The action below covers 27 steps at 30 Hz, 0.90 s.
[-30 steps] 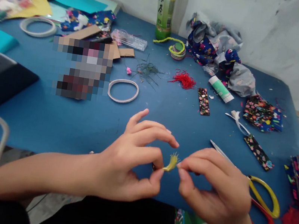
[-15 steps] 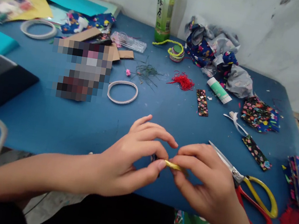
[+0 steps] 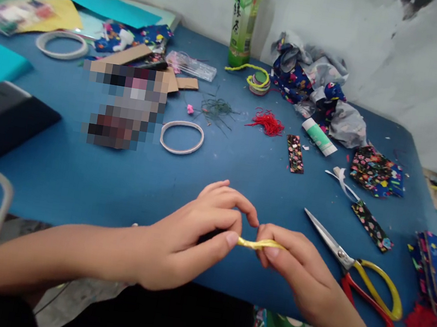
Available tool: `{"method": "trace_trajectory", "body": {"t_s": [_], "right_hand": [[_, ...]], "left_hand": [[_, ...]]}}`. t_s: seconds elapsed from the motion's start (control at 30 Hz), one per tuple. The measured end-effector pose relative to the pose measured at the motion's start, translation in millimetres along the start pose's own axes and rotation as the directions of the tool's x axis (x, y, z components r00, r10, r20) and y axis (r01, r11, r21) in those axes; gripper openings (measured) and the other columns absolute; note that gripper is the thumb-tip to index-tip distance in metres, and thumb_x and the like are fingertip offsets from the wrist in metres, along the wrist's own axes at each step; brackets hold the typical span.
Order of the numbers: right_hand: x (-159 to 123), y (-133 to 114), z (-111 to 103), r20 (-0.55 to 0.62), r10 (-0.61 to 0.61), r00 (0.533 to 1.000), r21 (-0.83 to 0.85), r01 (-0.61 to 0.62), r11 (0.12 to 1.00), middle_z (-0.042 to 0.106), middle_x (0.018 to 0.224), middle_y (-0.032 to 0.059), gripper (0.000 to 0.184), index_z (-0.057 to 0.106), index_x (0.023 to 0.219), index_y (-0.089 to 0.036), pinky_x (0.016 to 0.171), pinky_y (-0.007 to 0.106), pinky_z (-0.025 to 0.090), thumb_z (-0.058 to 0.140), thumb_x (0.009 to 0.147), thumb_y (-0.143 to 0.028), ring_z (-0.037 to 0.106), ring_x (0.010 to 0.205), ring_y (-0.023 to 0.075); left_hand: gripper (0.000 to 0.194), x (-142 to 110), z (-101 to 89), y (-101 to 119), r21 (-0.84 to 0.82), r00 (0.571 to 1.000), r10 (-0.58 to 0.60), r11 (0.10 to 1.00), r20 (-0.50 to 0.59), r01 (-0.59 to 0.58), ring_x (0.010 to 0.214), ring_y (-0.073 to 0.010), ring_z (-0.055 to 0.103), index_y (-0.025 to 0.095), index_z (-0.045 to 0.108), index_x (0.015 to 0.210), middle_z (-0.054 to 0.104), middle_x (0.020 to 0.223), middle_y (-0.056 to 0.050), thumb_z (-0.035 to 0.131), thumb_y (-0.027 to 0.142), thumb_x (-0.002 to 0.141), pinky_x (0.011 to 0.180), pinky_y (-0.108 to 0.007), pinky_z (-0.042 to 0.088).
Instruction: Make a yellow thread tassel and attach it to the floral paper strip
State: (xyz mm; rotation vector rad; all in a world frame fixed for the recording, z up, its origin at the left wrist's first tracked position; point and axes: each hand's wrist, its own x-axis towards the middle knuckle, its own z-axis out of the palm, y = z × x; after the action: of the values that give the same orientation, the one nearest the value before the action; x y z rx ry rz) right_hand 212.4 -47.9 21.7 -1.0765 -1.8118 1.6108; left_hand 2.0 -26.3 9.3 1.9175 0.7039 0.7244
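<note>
- One yellow tassel is stretched between the hands, pinched by thumb and fingers of the left hand and right hand.
- One pair of scissors is seen right of the right hand.
- Two white rings lie beyond the left hand.
- The blue table is backed by a pale wall.

soft, even light; faint shadow on the wall beside the bottle; blocky pixelated patch; red threads look blurred.
</note>
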Motion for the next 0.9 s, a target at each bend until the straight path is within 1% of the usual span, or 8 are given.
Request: {"method": "trace_trajectory", "body": {"t_s": [0.13, 0.27, 0.33, 0.43, 0.5, 0.6, 0.73, 0.9], "right_hand": [[7, 13, 1, 0.093, 0.100, 0.991, 0.370, -0.127, 0.920, 0.036, 0.064, -0.0037, 0.031, 0.041, 0.065, -0.019, 0.057, 0.026, 0.027, 0.043, 0.093, -0.033, 0.031, 0.061, 0.0118], [10, 19, 2, 0.131, 0.122, 0.984, 0.493, -0.171, 0.853, 0.034, 0.060, -0.0039, 0.031, 0.038, 0.061, -0.020, 0.054, 0.027, 0.025, 0.044, 0.088, -0.033, 0.029, 0.057, 0.0115], [9, 17, 2, 0.091, 0.131, 0.987, 0.400, -0.157, 0.903, 0.036, 0.060, -0.0039, 0.032, 0.041, 0.064, -0.019, 0.053, 0.026, 0.027, 0.041, 0.091, -0.036, 0.031, 0.057, 0.0113], [7, 11, 3, -0.111, 0.022, 0.994, -0.017, -0.024, 1.000, 0.049, 0.073, -0.0020, 0.028, 0.055, 0.086, -0.019, 0.058, 0.025, 0.036, 0.049, 0.090, -0.046, 0.044, 0.064, 0.0123], [7, 9, 4, -0.229, -0.204, 0.952, -0.320, 0.124, 0.939, 0.058, 0.088, 0.0015, 0.036, 0.055, 0.106, -0.020, 0.068, 0.028, 0.044, 0.060, 0.084, -0.048, 0.054, 0.076, 0.0154], [10, 9, 7, -0.236, -0.523, 0.819, -0.596, 0.303, 0.744, 0.064, 0.100, 0.0063, 0.037, 0.055, 0.112, -0.020, 0.078, 0.032, 0.050, 0.066, 0.083, -0.039, 0.061, 0.089, 0.0190], [14, 10, 10, -0.174, -0.682, 0.710, -0.725, 0.376, 0.577, 0.071, 0.092, 0.0061, 0.015, 0.062, 0.100, -0.019, 0.076, 0.031, 0.053, 0.063, 0.085, -0.021, 0.067, 0.083, 0.0166], [15, 9, 8, -0.172, -0.680, 0.712, -0.672, 0.420, 0.610, 0.074, 0.081, 0.0039, 0.006, 0.064, 0.092, -0.018, 0.074, 0.030, 0.053, 0.062, 0.087, -0.017, 0.068, 0.075, 0.0148]], "left_hand": [[0.016, 2, -0.2, 1, -0.012, 0.999, -0.034, 0.999, 0.042, 0.034, 0.101, -0.0132, 0.053, 0.019, 0.043, 0.070, 0.057, 0.099, 0.001, 0.047, 0.019, 0.086, 0.113, -0.035, 0.015], [0.016, 3, 0.7, 1, 0.043, 0.998, -0.043, 0.998, 0.045, 0.041, 0.098, -0.0137, 0.053, 0.019, 0.042, 0.070, 0.057, 0.098, 0.000, 0.050, 0.020, 0.084, 0.114, -0.040, 0.013], [0.016, 2, 0.2, 2, 0.080, 0.999, -0.039, 0.996, 0.034, 0.037, 0.100, -0.0144, 0.053, 0.019, 0.044, 0.071, 0.058, 0.099, -0.002, 0.044, 0.020, 0.088, 0.114, -0.042, 0.013], [0.017, 1, -1.3, 2, 0.136, 1.000, -0.012, 0.991, -0.008, 0.013, 0.101, -0.0158, 0.053, 0.019, 0.044, 0.072, 0.059, 0.102, -0.003, 0.041, 0.020, 0.089, 0.114, -0.045, 0.014], [0.017, 0, -1.7, 2, 0.159, 0.999, 0.018, 0.987, -0.037, -0.011, 0.101, -0.0161, 0.054, 0.019, 0.045, 0.072, 0.059, 0.103, -0.003, 0.043, 0.019, 0.088, 0.114, -0.045, 0.015], [0.014, -1, -0.7, 2, 0.191, 0.997, 0.048, 0.981, -0.062, -0.036, 0.102, -0.0161, 0.055, 0.019, 0.049, 0.074, 0.059, 0.102, -0.002, 0.045, 0.019, 0.087, 0.114, -0.045, 0.015], [0.012, -1, 1.7, 0, 0.242, 0.993, 0.086, 0.968, -0.078, -0.065, 0.104, -0.0168, 0.055, 0.019, 0.054, 0.076, 0.061, 0.102, -0.003, 0.048, 0.018, 0.087, 0.115, -0.044, 0.012], [0.010, -1, 4.6, -2, 0.289, 0.973, 0.164, 0.951, -0.161, -0.112, 0.105, -0.0162, 0.055, 0.019, 0.056, 0.076, 0.062, 0.103, -0.002, 0.051, 0.017, 0.085, 0.114, -0.041, 0.011]]}}
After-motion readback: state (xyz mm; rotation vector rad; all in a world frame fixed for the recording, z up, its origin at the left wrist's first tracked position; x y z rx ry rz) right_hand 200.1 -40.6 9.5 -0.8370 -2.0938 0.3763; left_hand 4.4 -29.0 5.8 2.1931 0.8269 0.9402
